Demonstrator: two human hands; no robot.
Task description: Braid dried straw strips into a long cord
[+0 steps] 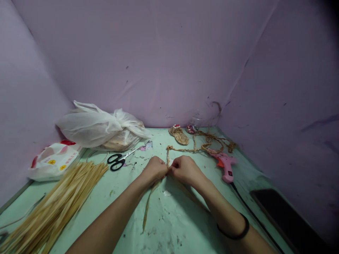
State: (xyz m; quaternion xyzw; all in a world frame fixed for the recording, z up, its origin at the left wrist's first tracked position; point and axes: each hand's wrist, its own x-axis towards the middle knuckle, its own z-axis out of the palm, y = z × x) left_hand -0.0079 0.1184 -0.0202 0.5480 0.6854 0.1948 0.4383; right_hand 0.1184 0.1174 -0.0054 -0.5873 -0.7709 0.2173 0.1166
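Note:
My left hand [156, 168] and my right hand [186, 170] meet near the middle of the table, both closed on the near end of a braided straw cord [182, 150]. From between them the cord runs up, bends right and joins a loose tangle at the back right. A loose straw strand [147, 209] hangs below my left hand toward the table front. Another strand [192, 195] trails under my right forearm, partly hidden. The fingertips themselves are mostly covered by the fists.
Left on the green table [127, 197] lie a bundle of dry straw [63, 201], black-handled scissors [118, 161] and plastic bags [103, 127]. A small woven slipper [179, 135] sits at the back. Rightward are a pink glue gun [226, 165] with its cable and a dark flat object [280, 211].

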